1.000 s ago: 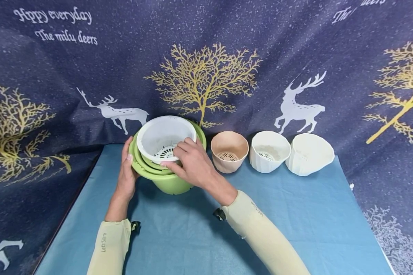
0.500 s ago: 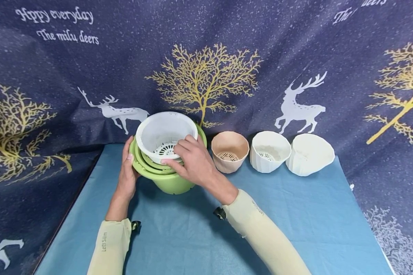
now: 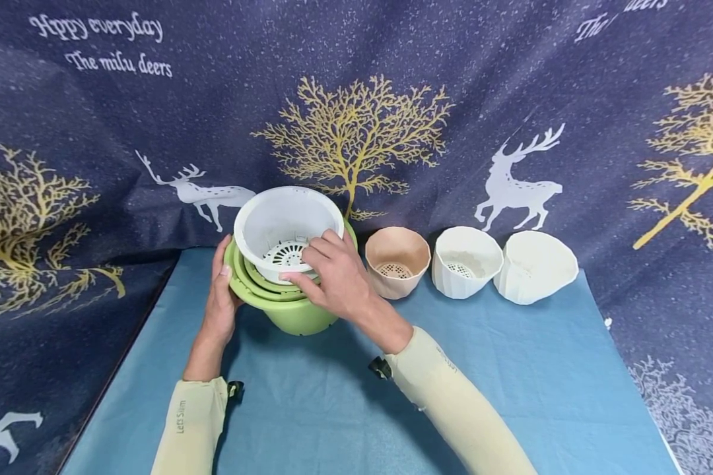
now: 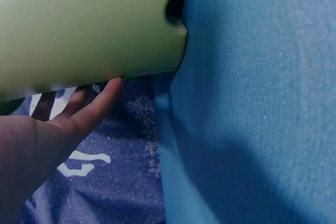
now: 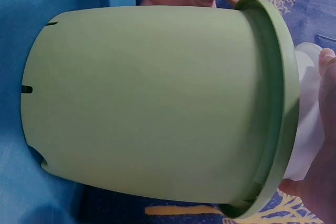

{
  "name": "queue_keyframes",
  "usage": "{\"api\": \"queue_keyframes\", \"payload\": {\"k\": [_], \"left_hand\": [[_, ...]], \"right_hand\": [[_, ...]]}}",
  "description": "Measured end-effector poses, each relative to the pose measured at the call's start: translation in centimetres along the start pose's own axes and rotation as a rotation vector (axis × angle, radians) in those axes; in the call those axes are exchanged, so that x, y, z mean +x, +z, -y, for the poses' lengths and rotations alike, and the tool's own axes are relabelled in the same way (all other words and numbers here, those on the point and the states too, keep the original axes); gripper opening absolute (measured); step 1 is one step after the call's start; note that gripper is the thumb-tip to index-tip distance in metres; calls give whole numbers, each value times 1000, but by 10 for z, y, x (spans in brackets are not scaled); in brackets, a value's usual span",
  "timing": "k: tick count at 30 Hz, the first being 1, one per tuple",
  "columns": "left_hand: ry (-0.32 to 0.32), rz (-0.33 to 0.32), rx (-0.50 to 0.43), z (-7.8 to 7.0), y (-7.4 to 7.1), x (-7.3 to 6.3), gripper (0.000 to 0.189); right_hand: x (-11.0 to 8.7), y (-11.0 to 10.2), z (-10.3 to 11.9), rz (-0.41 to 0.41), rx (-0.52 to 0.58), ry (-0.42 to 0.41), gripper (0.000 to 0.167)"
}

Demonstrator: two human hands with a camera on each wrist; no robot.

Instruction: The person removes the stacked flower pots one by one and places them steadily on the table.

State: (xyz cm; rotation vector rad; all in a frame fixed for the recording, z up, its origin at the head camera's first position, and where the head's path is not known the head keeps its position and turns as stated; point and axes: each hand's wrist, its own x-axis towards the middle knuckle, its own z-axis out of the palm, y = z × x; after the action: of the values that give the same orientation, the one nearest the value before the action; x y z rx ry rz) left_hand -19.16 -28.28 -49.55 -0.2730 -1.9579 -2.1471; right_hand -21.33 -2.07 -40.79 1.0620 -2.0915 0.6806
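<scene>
A nested stack stands at the back left of the table in the head view. Its outermost piece is a large green flower pot (image 3: 300,320), with further green rims inside it. At the top, a white flower pot (image 3: 261,224) with a slotted bottom sits raised and tilted toward the viewer. My right hand (image 3: 339,274) pinches the near right part of its rim, thumb outside and fingers inside. On the left, my left hand (image 3: 218,297) rests against the green pot's side near the rim; its fingers (image 4: 97,109) lie fairly straight along the wall in the left wrist view.
To the right of the stack stand a brown flower pot (image 3: 397,285), a white ribbed flower pot (image 3: 454,284) and another white flower pot (image 3: 535,267), in a row. A blue cloth (image 3: 309,422) covers the table. Behind it hangs a dark printed curtain (image 3: 392,39).
The white pot has risen a little out of the green stack and tilts more, my right hand moving up slightly with it. My left hand stays at the green pot's side.
</scene>
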Motion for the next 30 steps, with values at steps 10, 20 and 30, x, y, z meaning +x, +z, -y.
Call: {"api": "queue_keyframes", "payload": {"k": [10, 20, 30], "left_hand": [[-6, -9, 27, -1, 0, 0, 56], [-6, -5, 36, 0, 0, 0, 57], [7, -3, 28, -1, 0, 1, 57]], "right_hand": [[4, -7, -1, -109, 70, -43, 49], [6, -13, 1, -183, 105, -66, 50], [9, -26, 6, -230, 113, -74, 53]]}}
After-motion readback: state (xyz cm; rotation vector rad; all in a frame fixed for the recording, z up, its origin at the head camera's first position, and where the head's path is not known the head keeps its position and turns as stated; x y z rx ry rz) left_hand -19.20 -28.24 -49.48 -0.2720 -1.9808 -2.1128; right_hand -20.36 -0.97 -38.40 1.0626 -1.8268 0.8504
